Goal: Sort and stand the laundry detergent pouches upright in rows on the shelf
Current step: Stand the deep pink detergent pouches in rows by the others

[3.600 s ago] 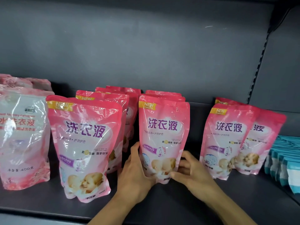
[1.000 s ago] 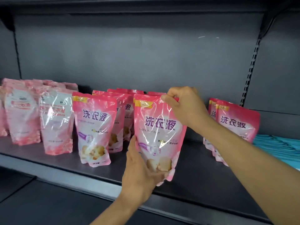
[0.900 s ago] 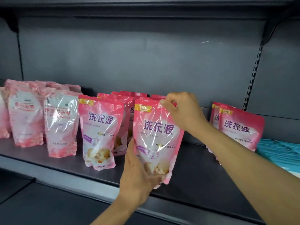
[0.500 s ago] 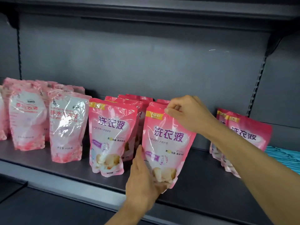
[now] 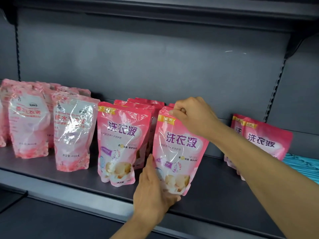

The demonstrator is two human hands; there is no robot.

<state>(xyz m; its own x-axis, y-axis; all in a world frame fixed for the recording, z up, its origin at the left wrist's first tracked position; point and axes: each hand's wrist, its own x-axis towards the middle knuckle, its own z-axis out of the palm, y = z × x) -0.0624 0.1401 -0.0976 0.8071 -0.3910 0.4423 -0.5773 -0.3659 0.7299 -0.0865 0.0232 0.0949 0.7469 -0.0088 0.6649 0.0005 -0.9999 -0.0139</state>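
The right hand pinches the pink detergent pouch's top; the left hand cups its base, steadying it upright on the shelf.

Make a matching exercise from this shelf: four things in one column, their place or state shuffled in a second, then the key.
1. left hand
2. right hand
3. pale translucent pouch
4. teal packs

A. far right of the shelf
B. pinches the top edge of the held pink pouch
C. stands left of the bright pink pouches
D. grips the held pink pouch's bottom

Pairs: 1-D, 2-B, 3-C, 4-A
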